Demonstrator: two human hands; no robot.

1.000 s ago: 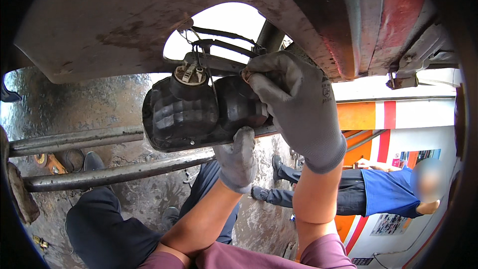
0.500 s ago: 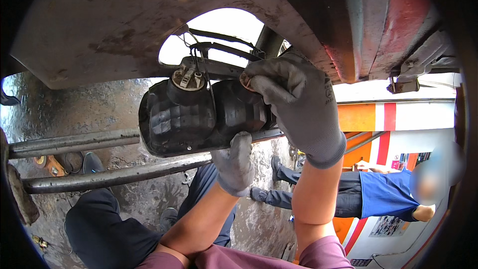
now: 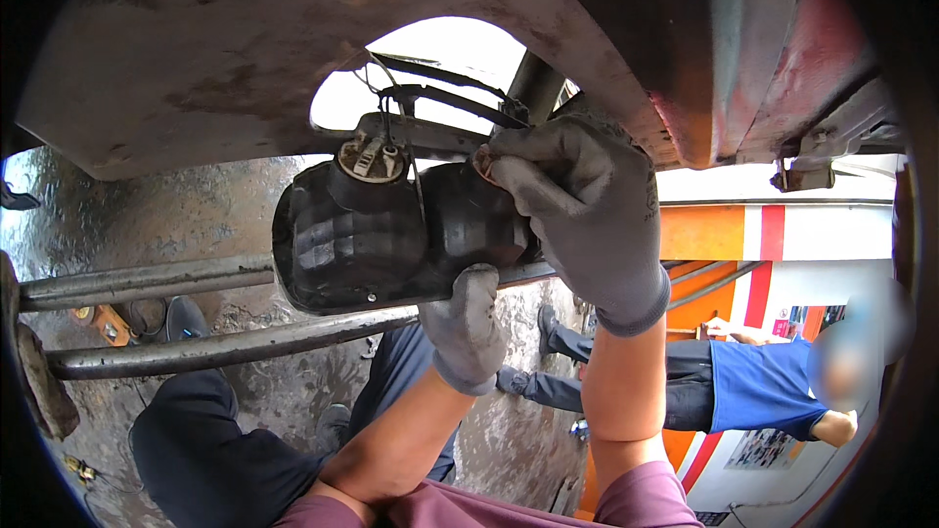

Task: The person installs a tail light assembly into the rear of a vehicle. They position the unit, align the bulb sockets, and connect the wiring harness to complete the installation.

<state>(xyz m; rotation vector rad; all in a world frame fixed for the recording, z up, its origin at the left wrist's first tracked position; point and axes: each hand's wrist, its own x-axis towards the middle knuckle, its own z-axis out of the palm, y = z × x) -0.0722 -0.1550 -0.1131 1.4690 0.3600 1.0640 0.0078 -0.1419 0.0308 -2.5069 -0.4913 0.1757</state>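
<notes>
A black lamp unit [image 3: 357, 244], its faceted back toward me, hangs below a dirty panel in front of a round opening. On its left half sits a pale, rust-stained round bulb socket [image 3: 373, 158] with thin wires. My left hand [image 3: 469, 323], in a grey work glove, grips the unit's lower edge; its fingers go behind the housing. My right hand [image 3: 582, 196], gloved alike, pinches a rusty round bulb socket [image 3: 483, 163] at the unit's right half. The glove partly covers that socket, so how firmly it sits cannot be seen.
Two metal tubes [image 3: 235, 342] run below the unit to the left. A curved panel [image 3: 245, 59] arches overhead, with a red part [image 3: 817, 59] at right. A person in a blue shirt [image 3: 763, 386] is at the right. An orange tool [image 3: 103, 325] lies on the wet floor.
My right hand has turned slightly at the right socket and keeps its pinch. My left hand stays on the lower edge. The whole view has shifted a little.
</notes>
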